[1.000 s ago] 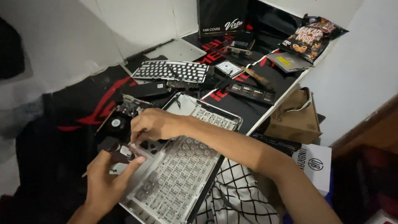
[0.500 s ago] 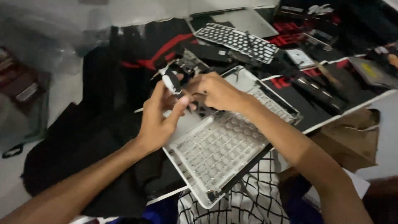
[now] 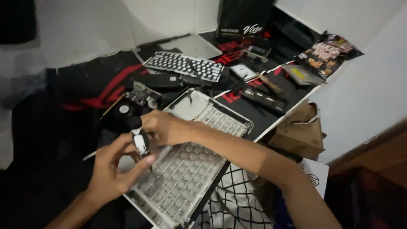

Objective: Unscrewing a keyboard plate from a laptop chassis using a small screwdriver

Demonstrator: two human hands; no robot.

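Note:
My left hand (image 3: 111,170) grips a small screwdriver (image 3: 139,139) with a silver handle and a black cap, held upright. My right hand (image 3: 166,127) reaches in from the right, and its curled fingers pinch the upper handle. Both hands hover over the near left part of a silver laptop top case (image 3: 199,169) that lies open side up, its grid of key holes showing. The screwdriver's tip is hidden behind my left thumb.
A loose black keyboard (image 3: 184,66), a cooling fan (image 3: 124,109), circuit boards and small parts lie on a black and red mat (image 3: 101,91). Behind them are a black box (image 3: 243,17) and a snack bag (image 3: 327,50). A brown paper bag (image 3: 299,132) sits off the table's right edge.
The view swung left, then back right. Both hands stayed together on the screwdriver above the top case, and the screwdriver now stands more upright.

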